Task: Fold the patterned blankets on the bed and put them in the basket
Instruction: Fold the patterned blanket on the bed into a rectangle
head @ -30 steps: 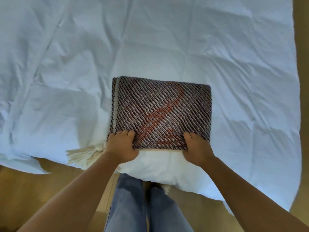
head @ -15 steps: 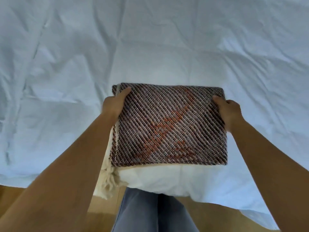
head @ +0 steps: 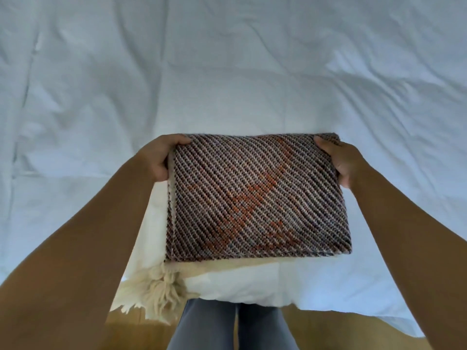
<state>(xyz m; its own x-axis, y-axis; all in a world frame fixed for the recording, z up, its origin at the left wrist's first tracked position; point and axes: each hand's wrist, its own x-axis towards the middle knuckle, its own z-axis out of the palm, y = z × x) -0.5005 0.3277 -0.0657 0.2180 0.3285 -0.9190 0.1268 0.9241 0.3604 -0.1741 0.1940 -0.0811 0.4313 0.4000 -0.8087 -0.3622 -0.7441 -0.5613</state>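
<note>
Head view: both hands hold the folded patterned blanket (head: 257,198) by its two far corners, over the near edge of the bed (head: 227,72). The left hand (head: 161,157) grips the far-left corner, with its fingers (head: 177,141) curled over the top and the rest tucked out of sight underneath. The right hand (head: 338,160) clamps the far-right corner the same way. The blanket is a neat rectangle, patterned face up. A cream layer shows under its near edge, and cream tassels (head: 156,294) hang off the near-left corner toward the wooden floor (head: 328,329). I cannot tell whether the near end rests on the bed or is already clear of it. No basket is in sight.

The main risk, as I judge it, is the grip. With only the far corners held, the near half is unsupported, so the layers could sag and slide apart, undoing the fold on the way to the basket. The loose tassels could also snag on the bed's edge or drag the lower layer out.

A second ago the blanket lay flat on the bed, with both hands pressing on its near edge. Half a second ago the hands had moved up along the side edges. Now they are on the far corners, and the bundle looks larger and closer.
</note>
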